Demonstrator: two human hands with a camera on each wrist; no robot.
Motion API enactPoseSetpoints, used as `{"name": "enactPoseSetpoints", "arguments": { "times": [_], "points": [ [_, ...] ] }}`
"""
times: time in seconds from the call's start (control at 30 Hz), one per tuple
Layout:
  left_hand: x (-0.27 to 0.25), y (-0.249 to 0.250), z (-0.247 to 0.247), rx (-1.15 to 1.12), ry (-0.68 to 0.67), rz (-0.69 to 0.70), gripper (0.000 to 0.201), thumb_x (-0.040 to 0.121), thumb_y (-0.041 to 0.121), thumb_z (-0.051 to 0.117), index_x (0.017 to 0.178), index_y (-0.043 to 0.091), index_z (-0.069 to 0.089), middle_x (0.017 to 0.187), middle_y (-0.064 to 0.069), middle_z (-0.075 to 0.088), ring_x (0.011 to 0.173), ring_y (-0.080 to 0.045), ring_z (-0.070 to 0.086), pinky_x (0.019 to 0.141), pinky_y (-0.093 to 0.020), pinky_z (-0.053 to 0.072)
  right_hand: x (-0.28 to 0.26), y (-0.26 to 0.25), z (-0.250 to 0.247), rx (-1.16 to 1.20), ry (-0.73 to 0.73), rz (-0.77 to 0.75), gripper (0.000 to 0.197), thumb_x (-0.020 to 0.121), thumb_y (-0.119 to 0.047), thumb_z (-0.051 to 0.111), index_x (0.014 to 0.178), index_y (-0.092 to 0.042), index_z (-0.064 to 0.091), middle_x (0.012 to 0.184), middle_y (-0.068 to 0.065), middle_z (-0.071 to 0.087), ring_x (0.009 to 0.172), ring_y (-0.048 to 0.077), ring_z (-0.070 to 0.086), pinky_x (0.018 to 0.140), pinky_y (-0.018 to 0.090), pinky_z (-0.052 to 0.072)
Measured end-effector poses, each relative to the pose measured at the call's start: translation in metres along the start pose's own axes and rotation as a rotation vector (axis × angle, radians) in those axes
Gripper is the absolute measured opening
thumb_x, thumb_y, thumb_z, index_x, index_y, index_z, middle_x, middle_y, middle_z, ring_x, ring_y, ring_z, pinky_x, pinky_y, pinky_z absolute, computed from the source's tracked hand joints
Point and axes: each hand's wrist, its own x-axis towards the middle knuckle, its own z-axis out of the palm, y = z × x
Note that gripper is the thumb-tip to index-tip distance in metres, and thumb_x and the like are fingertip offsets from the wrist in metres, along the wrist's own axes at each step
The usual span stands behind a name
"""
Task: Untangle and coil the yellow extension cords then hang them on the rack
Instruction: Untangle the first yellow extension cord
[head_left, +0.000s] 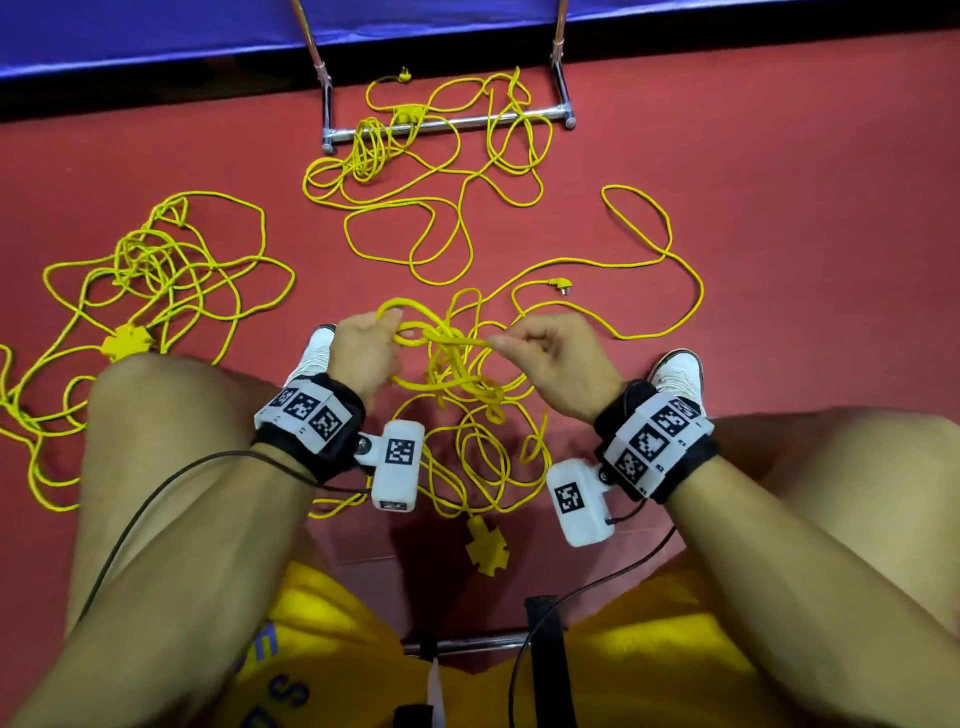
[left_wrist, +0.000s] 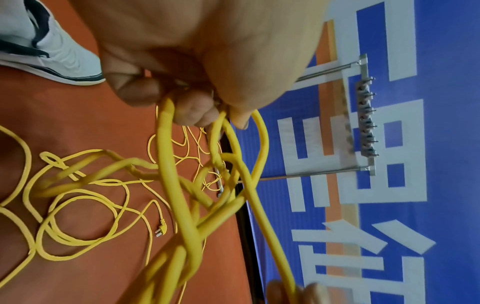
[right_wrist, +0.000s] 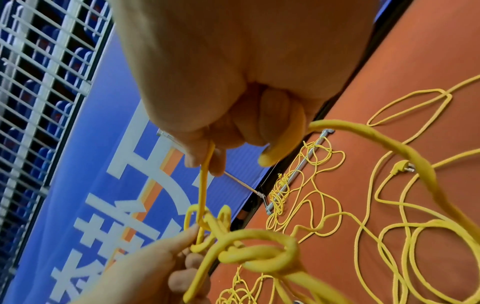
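A knotted bunch of yellow extension cord (head_left: 451, 358) hangs between my knees above the red floor. My left hand (head_left: 366, 340) grips several loops of this yellow cord (left_wrist: 166, 131) at the top of the knot. My right hand (head_left: 540, 345) pinches a single strand (right_wrist: 205, 170) running out of the knot to the right. The cord's cross-shaped socket (head_left: 487, 548) lies on the floor below the hands, and its plug (head_left: 560, 286) lies further out. The metal rack (head_left: 447, 122) stands ahead against the blue wall, its hook bar (left_wrist: 366, 115) visible in the left wrist view.
Another tangled yellow cord (head_left: 156, 270) with a socket (head_left: 126, 345) lies to the left on the floor. A third tangle (head_left: 415, 156) sprawls over the rack's base bar. My white shoes (head_left: 314, 353) stand either side of the knot. A blue banner (head_left: 156, 31) lines the far edge.
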Motion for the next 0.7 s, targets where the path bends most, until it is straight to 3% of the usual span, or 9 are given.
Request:
{"name": "enactPoseSetpoints", "arguments": {
  "times": [0.13,0.27,0.37,0.4,0.47,0.53,0.6,0.7],
  "points": [
    [0.002,0.005,-0.007,-0.032,0.015,-0.066,0.027,0.101,0.027,0.049,0.079,0.015,0.059,0.051,0.006,0.045,0.034,-0.006,0.038,0.043,-0.014,0.026,-0.001,-0.002,-0.004,0.108,-0.030,0.077,0.029,0.099,-0.017,0.059,0.080,0.005,0.064,0.037,-0.015,0.038,0.036,0.002,0.033,0.041,0.015,0.027],
    [-0.003,0.011,-0.011,-0.133,-0.031,-0.151,0.029,0.101,0.035,0.049,0.082,0.017,0.062,0.062,0.003,0.049,0.044,-0.010,0.050,0.054,-0.024,0.042,-0.003,0.000,-0.004,0.099,-0.049,0.061,0.031,0.102,-0.019,0.053,0.081,0.003,0.060,0.041,-0.015,0.039,0.039,0.003,0.036,0.043,0.019,0.032],
    [-0.015,0.022,-0.007,-0.261,-0.234,-0.283,0.044,0.100,0.055,0.044,0.096,0.015,0.062,0.082,-0.005,0.066,0.078,-0.025,0.071,0.072,-0.048,0.058,-0.002,0.006,-0.007,0.142,-0.072,0.076,0.029,0.100,-0.025,0.051,0.082,-0.003,0.057,0.049,-0.013,0.045,0.042,0.006,0.043,0.046,0.025,0.039],
    [-0.019,0.024,-0.005,-0.305,-0.321,-0.312,0.048,0.099,0.060,0.042,0.099,0.015,0.060,0.092,-0.010,0.070,0.090,-0.031,0.071,0.075,-0.052,0.058,-0.002,0.007,-0.007,0.173,-0.102,0.088,0.026,0.100,-0.023,0.051,0.082,-0.005,0.055,0.053,-0.010,0.050,0.043,0.010,0.047,0.047,0.026,0.040],
    [-0.028,0.025,0.001,-0.368,-0.461,-0.309,0.049,0.096,0.061,0.044,0.103,0.014,0.056,0.105,-0.018,0.071,0.100,-0.036,0.071,0.076,-0.049,0.059,-0.005,0.004,-0.004,0.209,-0.172,0.102,0.017,0.101,-0.012,0.051,0.084,-0.011,0.054,0.063,-0.001,0.058,0.044,0.014,0.051,0.048,0.028,0.042],
    [-0.036,0.025,0.007,-0.405,-0.527,-0.264,0.036,0.098,0.049,0.048,0.108,0.016,0.057,0.107,-0.016,0.072,0.097,-0.032,0.072,0.077,-0.044,0.061,-0.009,0.001,0.002,0.218,-0.237,0.127,0.013,0.100,-0.009,0.053,0.092,-0.018,0.056,0.069,0.005,0.062,0.043,0.014,0.049,0.043,0.024,0.041],
    [-0.040,0.024,0.012,-0.464,-0.522,-0.190,0.014,0.101,0.023,0.048,0.103,0.014,0.058,0.095,-0.009,0.073,0.091,-0.028,0.072,0.082,-0.042,0.059,-0.013,-0.002,0.009,0.209,-0.292,0.147,0.009,0.102,-0.018,0.053,0.106,-0.024,0.059,0.066,0.004,0.062,0.042,0.017,0.050,0.038,0.021,0.038],
    [-0.040,0.023,0.016,-0.515,-0.499,-0.101,0.014,0.098,0.003,0.047,0.100,0.013,0.057,0.092,-0.007,0.070,0.087,-0.023,0.069,0.080,-0.036,0.057,-0.016,-0.002,0.017,0.213,-0.320,0.105,0.028,0.106,-0.022,0.043,0.130,-0.035,0.049,0.062,0.003,0.058,0.044,0.018,0.057,0.042,0.025,0.044]
  ]
}}
